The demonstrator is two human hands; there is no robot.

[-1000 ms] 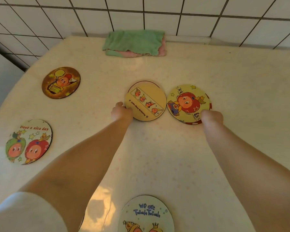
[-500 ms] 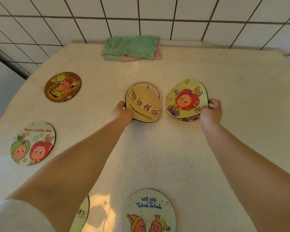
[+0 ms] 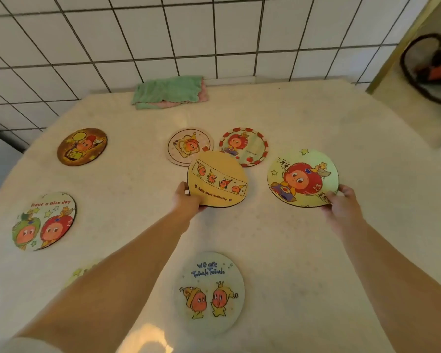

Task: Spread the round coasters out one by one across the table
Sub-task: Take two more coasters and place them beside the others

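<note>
My left hand (image 3: 186, 200) grips the near-left edge of a yellow-orange coaster (image 3: 218, 180) with a strip of small figures, lifted and tilted above the table. My right hand (image 3: 341, 202) pinches the near-right edge of a pale green coaster (image 3: 303, 178) with a red round face, also raised. Behind them two coasters lie flat and uncovered: a cream one (image 3: 187, 145) and a red-rimmed one (image 3: 245, 146). The held yellow-orange coaster overlaps the view of both.
More coasters lie on the cream table (image 3: 316, 250): a brown one (image 3: 82, 146) far left, a "Have a nice day" one (image 3: 45, 221) at left, a "we are Twinkle Twinkle" one (image 3: 210, 291) near me. A green and pink cloth (image 3: 169, 91) sits by the tiled wall.
Both hands lifted their top coasters off two small stacks and drew them toward me and apart, the right one moving rightward. Two coasters underneath are now exposed.
</note>
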